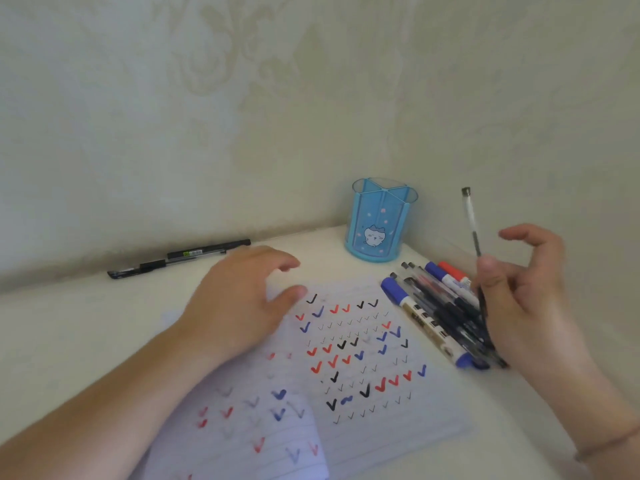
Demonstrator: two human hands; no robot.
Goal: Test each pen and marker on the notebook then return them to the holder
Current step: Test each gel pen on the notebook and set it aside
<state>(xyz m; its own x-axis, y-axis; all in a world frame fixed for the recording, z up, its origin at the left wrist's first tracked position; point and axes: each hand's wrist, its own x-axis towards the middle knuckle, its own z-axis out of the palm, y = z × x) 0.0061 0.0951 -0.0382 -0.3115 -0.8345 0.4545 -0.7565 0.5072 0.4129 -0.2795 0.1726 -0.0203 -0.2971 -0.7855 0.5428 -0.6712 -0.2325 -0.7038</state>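
Head view: right hand [526, 299] pinches clear pen [471, 220] low on its barrel, right of holder [381, 223]. Left hand [242, 303] spread on notebook [381, 427]. Pen likely light, stiff, slick; grip mid-barrel.

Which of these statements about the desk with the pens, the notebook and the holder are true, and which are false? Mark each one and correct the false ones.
1. The blue holder is full of pens. False: no pens show in it.
2. The right hand holds a clear pen upright. True.
3. The left hand grips a marker. False: it holds nothing and hovers or rests over the notebook.
4. The notebook page carries red, blue and black tick marks. True.
5. A bundle of pens and markers lies to the right of the notebook. True.
6. The black pens by the wall lie on the notebook. False: they lie on the desk, apart from it.
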